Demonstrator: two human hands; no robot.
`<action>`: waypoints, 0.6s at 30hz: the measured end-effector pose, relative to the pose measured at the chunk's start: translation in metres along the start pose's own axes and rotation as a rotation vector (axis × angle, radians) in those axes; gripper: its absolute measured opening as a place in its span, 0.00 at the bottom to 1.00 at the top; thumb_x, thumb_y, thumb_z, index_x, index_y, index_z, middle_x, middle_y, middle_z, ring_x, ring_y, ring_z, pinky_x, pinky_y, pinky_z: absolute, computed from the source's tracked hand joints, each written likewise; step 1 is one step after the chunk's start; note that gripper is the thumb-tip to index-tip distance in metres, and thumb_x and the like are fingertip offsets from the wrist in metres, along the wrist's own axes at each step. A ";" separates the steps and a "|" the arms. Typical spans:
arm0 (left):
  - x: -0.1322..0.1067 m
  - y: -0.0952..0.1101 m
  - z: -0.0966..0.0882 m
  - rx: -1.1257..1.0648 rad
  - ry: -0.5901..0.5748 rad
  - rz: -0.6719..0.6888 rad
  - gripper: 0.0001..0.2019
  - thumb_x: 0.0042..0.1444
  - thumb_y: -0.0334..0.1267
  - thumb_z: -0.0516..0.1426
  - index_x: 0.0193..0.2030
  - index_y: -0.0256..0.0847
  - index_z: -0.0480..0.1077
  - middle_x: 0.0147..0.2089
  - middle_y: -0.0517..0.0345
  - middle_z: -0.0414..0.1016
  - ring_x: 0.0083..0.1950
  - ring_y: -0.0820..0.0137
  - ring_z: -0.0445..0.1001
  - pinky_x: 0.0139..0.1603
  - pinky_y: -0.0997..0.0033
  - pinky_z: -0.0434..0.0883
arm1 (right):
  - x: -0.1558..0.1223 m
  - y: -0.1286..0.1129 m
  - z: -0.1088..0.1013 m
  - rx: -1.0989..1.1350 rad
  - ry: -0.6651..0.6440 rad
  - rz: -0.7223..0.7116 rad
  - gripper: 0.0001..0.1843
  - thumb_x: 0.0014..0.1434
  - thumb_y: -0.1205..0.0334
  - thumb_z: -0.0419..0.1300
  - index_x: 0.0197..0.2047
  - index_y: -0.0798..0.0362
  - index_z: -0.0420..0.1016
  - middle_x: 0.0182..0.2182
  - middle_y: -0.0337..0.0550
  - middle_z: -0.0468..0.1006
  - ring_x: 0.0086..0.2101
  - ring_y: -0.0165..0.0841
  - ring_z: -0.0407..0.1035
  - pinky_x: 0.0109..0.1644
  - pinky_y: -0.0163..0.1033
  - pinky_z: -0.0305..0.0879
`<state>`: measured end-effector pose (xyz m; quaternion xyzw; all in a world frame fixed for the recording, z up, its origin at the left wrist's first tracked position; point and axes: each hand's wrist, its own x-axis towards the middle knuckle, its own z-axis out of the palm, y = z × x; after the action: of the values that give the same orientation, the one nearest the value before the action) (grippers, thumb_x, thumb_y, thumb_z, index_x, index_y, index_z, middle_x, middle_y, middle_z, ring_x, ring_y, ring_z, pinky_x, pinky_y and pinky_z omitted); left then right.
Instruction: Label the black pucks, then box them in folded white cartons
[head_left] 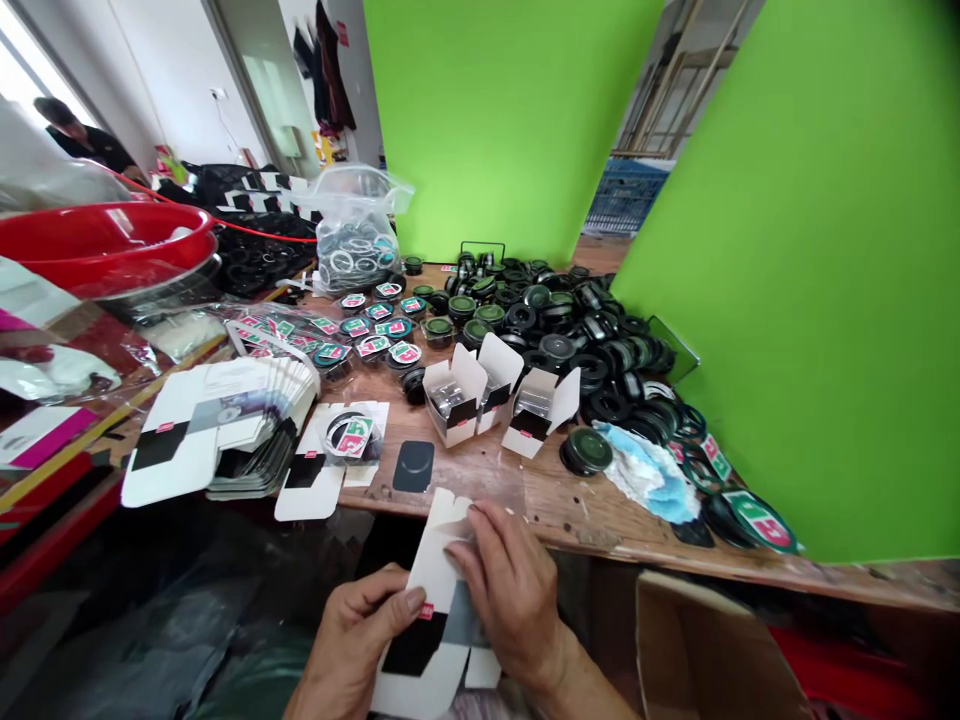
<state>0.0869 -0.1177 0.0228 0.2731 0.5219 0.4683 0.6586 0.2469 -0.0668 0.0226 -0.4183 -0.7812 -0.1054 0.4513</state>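
Observation:
Both my hands hold one flat, unfolded white and black carton blank [431, 640] below the table's front edge. My left hand [356, 625] pinches its left side with thumb on top. My right hand [510, 590] grips its upper right part, fingers curled over the card. On the wooden table [570, 510] just beyond stand three open folded small boxes [495, 395], at least one with a round part inside. A fanned stack of flat carton blanks [225, 425] lies to the left.
A heap of black round lids or caps [585, 330] covers the back right, with labelled ones [375, 330] in the middle. A red basin [97, 245] and a clear bag [356, 240] stand at the left back. Green boards wall the right and rear. A brown cardboard box [705, 650] sits lower right.

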 end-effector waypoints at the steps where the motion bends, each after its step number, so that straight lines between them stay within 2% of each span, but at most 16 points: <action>1: 0.000 0.000 0.000 -0.031 -0.023 -0.035 0.08 0.45 0.41 0.66 0.28 0.38 0.77 0.28 0.59 0.72 0.31 0.73 0.68 0.34 0.75 0.64 | 0.001 -0.001 0.000 0.044 -0.020 0.038 0.07 0.61 0.66 0.56 0.42 0.60 0.69 0.35 0.52 0.76 0.36 0.36 0.71 0.38 0.39 0.68; 3: 0.002 -0.001 -0.001 -0.094 -0.066 -0.108 0.10 0.45 0.42 0.65 0.29 0.37 0.76 0.27 0.58 0.74 0.29 0.73 0.68 0.32 0.75 0.64 | 0.002 -0.003 -0.002 0.139 -0.072 0.102 0.03 0.62 0.68 0.54 0.35 0.56 0.67 0.27 0.45 0.73 0.29 0.31 0.68 0.32 0.35 0.65; 6: 0.006 -0.005 -0.003 -0.128 -0.091 -0.150 0.11 0.45 0.42 0.65 0.26 0.36 0.73 0.24 0.59 0.73 0.25 0.76 0.67 0.29 0.76 0.63 | 0.000 -0.004 -0.005 0.255 -0.178 0.146 0.08 0.63 0.69 0.50 0.31 0.53 0.62 0.22 0.38 0.68 0.22 0.27 0.63 0.26 0.31 0.59; 10: 0.010 -0.009 -0.008 -0.110 -0.108 -0.095 0.15 0.41 0.42 0.68 0.21 0.35 0.68 0.22 0.60 0.72 0.23 0.77 0.64 0.26 0.78 0.60 | -0.008 0.003 -0.014 0.410 -0.375 0.253 0.07 0.64 0.65 0.47 0.32 0.51 0.59 0.21 0.35 0.67 0.21 0.26 0.63 0.25 0.30 0.57; 15: 0.008 -0.019 -0.007 -0.140 -0.163 -0.087 0.17 0.39 0.45 0.68 0.24 0.36 0.68 0.23 0.58 0.73 0.22 0.76 0.64 0.24 0.77 0.56 | -0.008 0.018 -0.030 0.621 -0.649 0.373 0.10 0.65 0.58 0.46 0.31 0.49 0.60 0.19 0.32 0.66 0.19 0.26 0.61 0.24 0.29 0.56; 17: 0.008 -0.019 -0.006 -0.118 -0.174 -0.060 0.18 0.39 0.48 0.68 0.24 0.36 0.68 0.23 0.58 0.71 0.22 0.76 0.62 0.25 0.76 0.56 | 0.000 0.020 -0.038 0.689 -0.700 0.416 0.11 0.64 0.56 0.49 0.31 0.49 0.63 0.20 0.34 0.67 0.21 0.27 0.62 0.26 0.29 0.57; 18: 0.009 -0.016 -0.007 -0.072 -0.134 -0.021 0.19 0.39 0.49 0.67 0.23 0.35 0.68 0.22 0.58 0.71 0.23 0.76 0.62 0.25 0.76 0.57 | 0.004 0.020 -0.042 0.731 -0.697 0.460 0.12 0.63 0.54 0.50 0.30 0.49 0.64 0.21 0.35 0.68 0.21 0.27 0.62 0.26 0.30 0.57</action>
<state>0.0854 -0.1173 0.0032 0.2745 0.4622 0.4606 0.7063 0.2868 -0.0755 0.0455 -0.4044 -0.7584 0.4187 0.2932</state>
